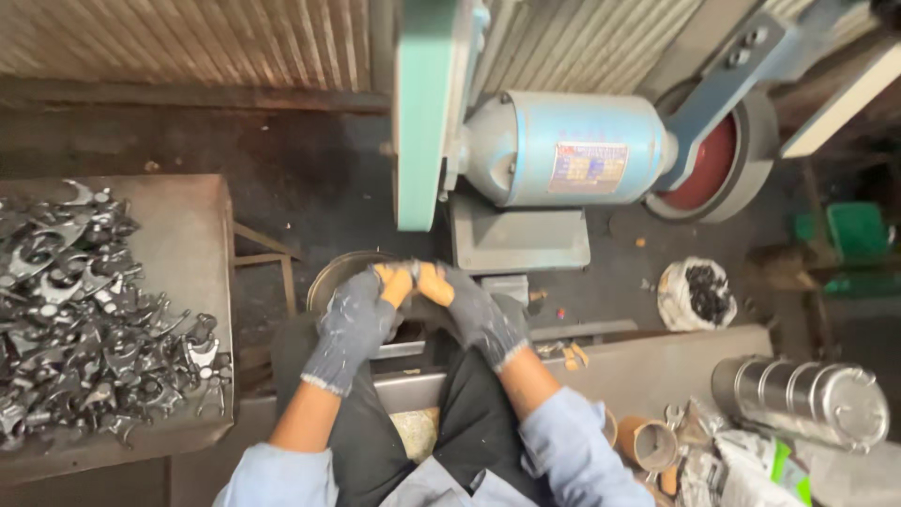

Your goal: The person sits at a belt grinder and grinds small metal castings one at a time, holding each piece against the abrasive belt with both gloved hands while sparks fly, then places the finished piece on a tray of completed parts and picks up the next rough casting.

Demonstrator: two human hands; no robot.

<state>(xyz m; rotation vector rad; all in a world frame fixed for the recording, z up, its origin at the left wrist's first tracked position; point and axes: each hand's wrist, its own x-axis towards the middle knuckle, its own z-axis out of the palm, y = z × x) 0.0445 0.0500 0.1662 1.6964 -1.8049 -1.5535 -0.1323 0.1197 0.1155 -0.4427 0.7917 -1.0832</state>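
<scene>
Two gloved hands (413,314), one grinder (563,150), one steel canister (802,399).

Scene dim overall; floor (310,188) near black, little detail in it. Light falls from above and ahead: the blue motor housing (563,145) and green upright guard (422,113) are the brightest parts. Soft sheen on the steel canister (798,399), lower right. Pile of metal parts (84,319) glints in spots. Whole frame slightly soft; gloved hands blurred at the fingers (399,282). Straight edges bow toward the corners.

Grinder motor (563,148) blocks ahead; parts tray (178,235) crowds left.
</scene>
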